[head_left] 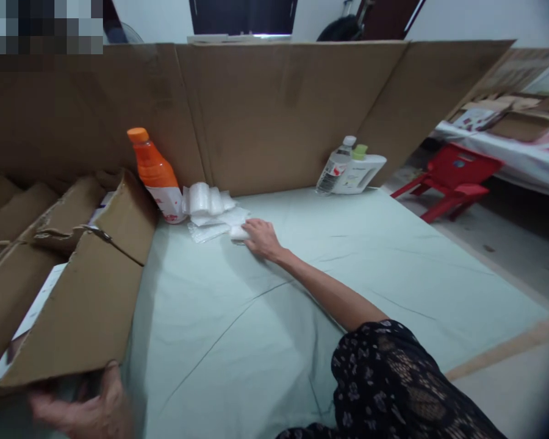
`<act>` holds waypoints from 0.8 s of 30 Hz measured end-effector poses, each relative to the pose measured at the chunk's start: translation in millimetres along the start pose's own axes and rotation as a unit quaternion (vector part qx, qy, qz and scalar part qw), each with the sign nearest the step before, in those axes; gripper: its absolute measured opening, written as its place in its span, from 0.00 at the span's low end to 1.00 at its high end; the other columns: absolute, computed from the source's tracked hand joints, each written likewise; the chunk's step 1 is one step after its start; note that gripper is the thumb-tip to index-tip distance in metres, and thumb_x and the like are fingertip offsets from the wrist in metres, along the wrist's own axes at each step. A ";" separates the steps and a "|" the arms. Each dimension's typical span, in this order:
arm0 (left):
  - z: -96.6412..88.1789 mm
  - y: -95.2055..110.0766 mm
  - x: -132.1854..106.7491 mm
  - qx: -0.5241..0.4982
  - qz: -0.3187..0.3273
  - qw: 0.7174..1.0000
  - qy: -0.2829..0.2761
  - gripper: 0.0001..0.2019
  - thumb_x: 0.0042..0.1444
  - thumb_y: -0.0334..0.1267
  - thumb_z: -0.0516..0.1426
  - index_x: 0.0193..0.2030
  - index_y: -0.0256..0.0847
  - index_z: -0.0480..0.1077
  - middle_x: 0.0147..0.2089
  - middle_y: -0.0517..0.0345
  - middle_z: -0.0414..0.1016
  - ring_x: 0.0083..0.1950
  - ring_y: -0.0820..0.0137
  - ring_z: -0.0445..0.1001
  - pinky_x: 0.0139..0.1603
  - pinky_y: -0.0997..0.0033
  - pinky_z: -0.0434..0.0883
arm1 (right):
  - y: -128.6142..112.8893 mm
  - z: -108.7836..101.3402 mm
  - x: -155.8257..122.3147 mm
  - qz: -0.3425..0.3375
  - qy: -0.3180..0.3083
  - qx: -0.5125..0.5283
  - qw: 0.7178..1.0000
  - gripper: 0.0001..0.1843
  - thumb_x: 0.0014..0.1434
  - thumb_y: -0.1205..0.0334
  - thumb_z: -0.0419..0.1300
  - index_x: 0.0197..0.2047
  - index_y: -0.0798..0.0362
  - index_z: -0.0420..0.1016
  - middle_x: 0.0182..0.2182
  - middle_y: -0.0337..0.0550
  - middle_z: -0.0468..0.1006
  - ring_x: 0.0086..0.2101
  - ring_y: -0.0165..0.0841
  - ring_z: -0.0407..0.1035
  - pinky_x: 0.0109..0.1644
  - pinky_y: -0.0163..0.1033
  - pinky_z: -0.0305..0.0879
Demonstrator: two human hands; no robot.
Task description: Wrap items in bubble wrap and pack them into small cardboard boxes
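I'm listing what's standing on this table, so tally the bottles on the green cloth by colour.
Orange bottle with orange cap: 1
Clear bottle with white cap: 1
White bottle with green cap: 1
Total: 3

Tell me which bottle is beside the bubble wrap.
The orange bottle, left of the bubble wrap; the clear bottle and green-capped white bottle are well to its right.

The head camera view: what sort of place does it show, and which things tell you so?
Probably a makeshift indoor work area: tall brown cardboard panels stand behind a flat surface covered in pale green cloth, with translucent white plastic wrap lying on it.
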State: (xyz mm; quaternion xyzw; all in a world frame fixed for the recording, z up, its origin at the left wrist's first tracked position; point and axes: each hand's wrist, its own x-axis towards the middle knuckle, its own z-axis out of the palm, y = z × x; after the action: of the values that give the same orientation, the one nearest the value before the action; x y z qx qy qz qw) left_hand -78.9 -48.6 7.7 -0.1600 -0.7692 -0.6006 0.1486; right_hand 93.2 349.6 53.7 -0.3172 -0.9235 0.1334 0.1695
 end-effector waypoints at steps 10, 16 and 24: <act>7.5 -6.6 -5.9 -0.006 -0.038 0.997 0.073 0.44 0.40 0.41 0.68 0.66 0.40 0.59 0.62 0.45 0.65 0.62 0.55 0.69 0.63 0.43 0.69 | -48.2 -6.8 11.6 -0.120 0.012 0.072 0.990 0.32 0.58 0.64 0.64 0.66 0.52 0.69 0.67 0.56 0.67 0.64 0.52 0.59 0.65 0.58 0.55; 8.5 -10.2 -10.9 0.030 -0.018 0.997 0.071 0.43 0.41 0.40 0.67 0.67 0.42 0.58 0.62 0.46 0.64 0.61 0.57 0.69 0.61 0.49 0.71 | -195.3 -8.3 44.9 -0.294 -0.056 0.117 0.947 0.38 0.63 0.70 0.57 0.74 0.46 0.55 0.57 0.49 0.76 0.50 0.41 0.73 0.51 0.44 0.69; -4.4 -1.7 -0.1 0.022 -0.052 0.993 0.100 0.48 0.33 0.42 0.70 0.65 0.44 0.60 0.60 0.46 0.67 0.60 0.51 0.70 0.60 0.39 0.72 | -294.4 -27.4 75.5 -0.423 -0.079 -0.004 0.903 0.15 0.71 0.70 0.49 0.56 0.49 0.69 0.47 0.36 0.80 0.49 0.32 0.73 0.45 0.33 0.64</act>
State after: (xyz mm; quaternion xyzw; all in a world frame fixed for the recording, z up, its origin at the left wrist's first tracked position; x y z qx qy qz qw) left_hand -79.4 -53.3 7.2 -0.0557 -0.7705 -0.6037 0.1969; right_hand -111.0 176.3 200.0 0.1144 -0.9818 0.0698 0.1349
